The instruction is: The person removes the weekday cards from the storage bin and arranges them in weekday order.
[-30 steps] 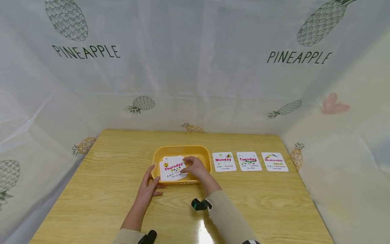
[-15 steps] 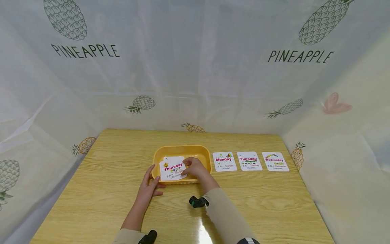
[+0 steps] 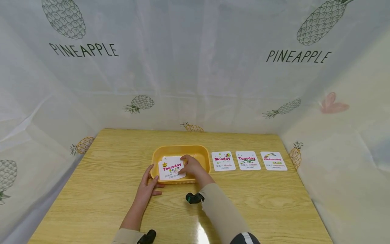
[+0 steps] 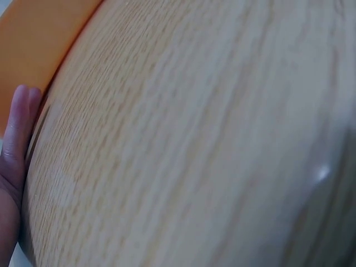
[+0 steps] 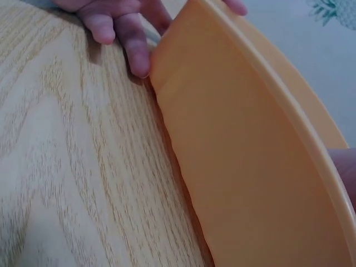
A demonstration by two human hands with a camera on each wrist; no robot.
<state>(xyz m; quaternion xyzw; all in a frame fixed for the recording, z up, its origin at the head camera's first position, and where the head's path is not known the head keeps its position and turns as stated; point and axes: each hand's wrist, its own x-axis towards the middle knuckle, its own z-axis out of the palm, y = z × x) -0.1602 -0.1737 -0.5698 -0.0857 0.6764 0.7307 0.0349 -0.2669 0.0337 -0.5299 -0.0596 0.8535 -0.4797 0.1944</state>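
- A wooden table (image 3: 106,189) is seen, enclosed by white curtains (image 3: 195,67) printed with pineapples.
- A yellow tray (image 3: 201,154) is placed near the middle of the table.
- Three cards are laid in a row just right of the tray: Monday (image 3: 223,161), Tuesday (image 3: 247,160) and Wednesday (image 3: 273,161).
- The left hand (image 3: 147,188) is rested on the table with fingers straight, and the tray's left front corner is touched by them.
- The Thursday card (image 3: 171,167) is pinched at its right edge by the right hand (image 3: 192,166); the card is held tilted over the left part of the tray.
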